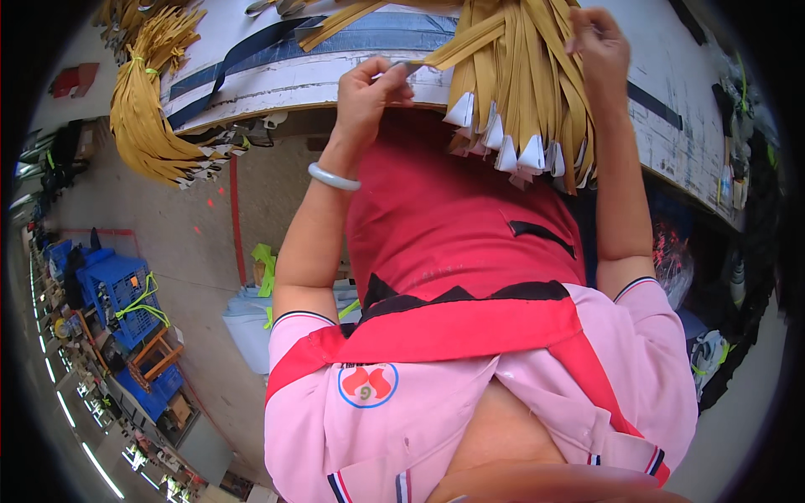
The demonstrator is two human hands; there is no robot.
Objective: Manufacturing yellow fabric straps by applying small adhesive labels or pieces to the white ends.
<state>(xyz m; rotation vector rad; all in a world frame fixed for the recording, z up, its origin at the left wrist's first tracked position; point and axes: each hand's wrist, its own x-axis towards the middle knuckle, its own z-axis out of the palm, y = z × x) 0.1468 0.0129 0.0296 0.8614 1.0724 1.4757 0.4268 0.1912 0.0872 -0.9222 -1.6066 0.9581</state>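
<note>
A thick bundle of long mustard-yellow fabric strips (511, 75) hangs over the near edge of the worktable, with white tips at its lower ends. My left hand (373, 94), wearing a pale bangle (334, 177) at the wrist, pinches the grey end of one strip (465, 46) that slants away from the bundle. At the bundle's right side, my right hand (601, 46) is raised with its fingers curled in. What those fingers hold, if anything, is too small to make out.
A second tied bundle of yellow strips (151, 101) droops off the table's left end. A dark blue band (243, 54) lies along the scuffed white worktable (285, 90). Blue crates (126, 293) stand on the floor at left. Bagged items hang at the table's right.
</note>
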